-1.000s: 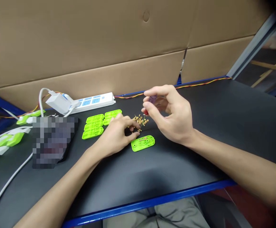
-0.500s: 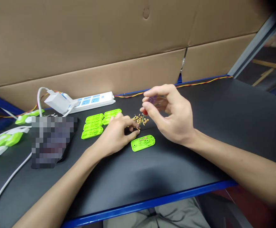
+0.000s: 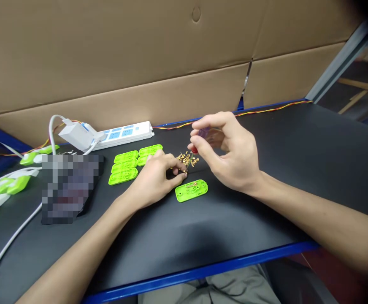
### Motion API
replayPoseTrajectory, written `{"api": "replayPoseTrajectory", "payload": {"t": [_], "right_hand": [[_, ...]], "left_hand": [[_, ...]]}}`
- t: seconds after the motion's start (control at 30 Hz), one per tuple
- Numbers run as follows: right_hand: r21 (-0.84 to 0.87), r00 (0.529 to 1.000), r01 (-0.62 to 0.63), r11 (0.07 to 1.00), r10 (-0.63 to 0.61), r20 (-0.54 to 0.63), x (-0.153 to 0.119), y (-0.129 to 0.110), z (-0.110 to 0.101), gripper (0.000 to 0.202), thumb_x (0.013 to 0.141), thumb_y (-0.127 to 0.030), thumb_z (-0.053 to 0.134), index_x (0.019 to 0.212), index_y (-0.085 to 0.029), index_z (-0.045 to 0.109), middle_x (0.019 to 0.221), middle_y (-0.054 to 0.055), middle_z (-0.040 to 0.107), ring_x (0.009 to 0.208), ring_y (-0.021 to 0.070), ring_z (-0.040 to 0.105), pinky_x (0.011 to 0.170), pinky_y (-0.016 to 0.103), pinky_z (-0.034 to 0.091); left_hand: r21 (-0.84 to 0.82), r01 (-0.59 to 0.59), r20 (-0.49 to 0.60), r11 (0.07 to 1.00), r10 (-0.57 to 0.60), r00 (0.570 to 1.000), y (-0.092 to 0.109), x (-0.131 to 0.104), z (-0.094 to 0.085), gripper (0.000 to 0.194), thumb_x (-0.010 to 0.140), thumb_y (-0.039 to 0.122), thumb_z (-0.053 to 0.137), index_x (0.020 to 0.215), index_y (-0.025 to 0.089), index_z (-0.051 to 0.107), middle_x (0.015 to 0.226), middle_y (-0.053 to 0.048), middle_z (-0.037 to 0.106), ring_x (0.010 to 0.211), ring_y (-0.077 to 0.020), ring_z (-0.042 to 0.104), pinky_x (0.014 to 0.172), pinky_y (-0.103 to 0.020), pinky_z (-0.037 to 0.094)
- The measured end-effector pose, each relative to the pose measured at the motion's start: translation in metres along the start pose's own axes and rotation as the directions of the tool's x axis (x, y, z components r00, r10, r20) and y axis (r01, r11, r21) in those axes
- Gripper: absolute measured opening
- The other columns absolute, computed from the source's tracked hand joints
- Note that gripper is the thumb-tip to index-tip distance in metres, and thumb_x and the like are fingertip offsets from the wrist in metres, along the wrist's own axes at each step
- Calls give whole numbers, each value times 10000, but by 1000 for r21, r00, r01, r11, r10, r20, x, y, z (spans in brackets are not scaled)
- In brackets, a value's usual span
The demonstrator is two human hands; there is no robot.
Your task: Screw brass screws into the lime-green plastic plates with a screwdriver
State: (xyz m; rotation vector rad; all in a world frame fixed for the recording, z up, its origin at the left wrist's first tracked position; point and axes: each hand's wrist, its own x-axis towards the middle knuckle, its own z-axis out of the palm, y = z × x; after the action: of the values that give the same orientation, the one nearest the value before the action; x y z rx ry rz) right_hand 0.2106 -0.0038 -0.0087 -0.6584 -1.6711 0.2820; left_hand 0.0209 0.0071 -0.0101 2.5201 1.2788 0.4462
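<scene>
A screwdriver (image 3: 194, 149) with a red and clear purplish handle is in my right hand (image 3: 231, 154), its thin shaft slanting down to the left. The shaft's tip meets the fingertips of my left hand (image 3: 158, 177), which pinch a tiny brass-coloured piece at the near edge of a pile of small brass parts (image 3: 188, 158). Just in front lies a single green plastic shell half (image 3: 191, 191), open side up, with a small metal part inside. More green shell halves (image 3: 123, 168) sit in two columns to the left, partly hidden by my left hand.
A white power strip (image 3: 123, 135) with a plugged-in adapter (image 3: 76, 136) stands at the back. To the left are a dark pixelated object (image 3: 70, 190), white cables and green-and-white pieces (image 3: 8, 185). A cardboard wall (image 3: 123, 55) rises behind the black tabletop (image 3: 209, 236).
Almost nothing differs. The whole view has shifted very slightly; both hands keep the same pose at the screwdriver and the small brass piece.
</scene>
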Motion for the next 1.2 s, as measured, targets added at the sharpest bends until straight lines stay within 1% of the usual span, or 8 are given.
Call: {"api": "replayPoseTrajectory", "payload": {"t": [0.3,0.43,0.67,0.9,1.03,1.13,1.2], "right_hand": [[-1,1000,10,1000,-10,-1,0,0,0,181,902,-194,575,1079,-232,574,1014,30,630,862,160,681,716,323,641],[1,1000,5,1000,-5,-17,0,-2,0,178,905,-207,571,1081,-234,566,1015,34,627,869,165,683,732,337,649],[3,999,46,999,-46,4,-1,-2,1,198,907,-187,567,1096,-245,559,1004,18,617,828,143,673,731,326,639],[-23,997,75,997,-74,33,0,-2,0,226,898,-167,578,1105,-255,555,1009,23,625,826,152,682,720,327,641],[-84,994,97,992,-92,65,0,-2,-1,215,913,-183,561,1115,-258,550,1021,21,653,847,150,689,780,339,641],[-110,989,134,985,-126,77,1,-4,-1,223,917,-178,558,1127,-252,557,1025,8,675,862,134,689,814,313,634],[-94,985,160,983,-153,80,1,-5,-1,235,912,-165,567,1137,-235,563,1047,11,686,883,128,695,828,295,630]], "left_hand": [[9,8,-13,1000,-8,1000,3,0,0,141,860,335,604,836,233,697,790,2,678,815,-200,555,869,-396,357],[22,14,-18,1000,-13,1000,3,0,1,157,858,348,605,832,228,703,774,-7,668,822,-208,543,841,-392,362],[42,-4,-14,999,5,1000,3,0,1,127,864,330,610,840,243,700,773,6,673,818,-206,537,843,-390,346],[53,5,-8,999,-4,1000,5,0,0,144,864,345,603,855,244,705,790,-2,686,825,-210,540,841,-394,356],[60,4,9,998,-5,1000,7,0,0,147,873,330,595,863,239,710,819,-10,696,837,-213,548,835,-388,377],[61,-1,1,998,1,1000,7,-1,0,135,876,312,607,866,237,719,836,-15,703,856,-219,548,836,-388,386],[58,-3,-4,998,4,1000,6,0,1,128,875,307,618,871,241,727,848,-17,705,874,-225,549,850,-396,388]]}}
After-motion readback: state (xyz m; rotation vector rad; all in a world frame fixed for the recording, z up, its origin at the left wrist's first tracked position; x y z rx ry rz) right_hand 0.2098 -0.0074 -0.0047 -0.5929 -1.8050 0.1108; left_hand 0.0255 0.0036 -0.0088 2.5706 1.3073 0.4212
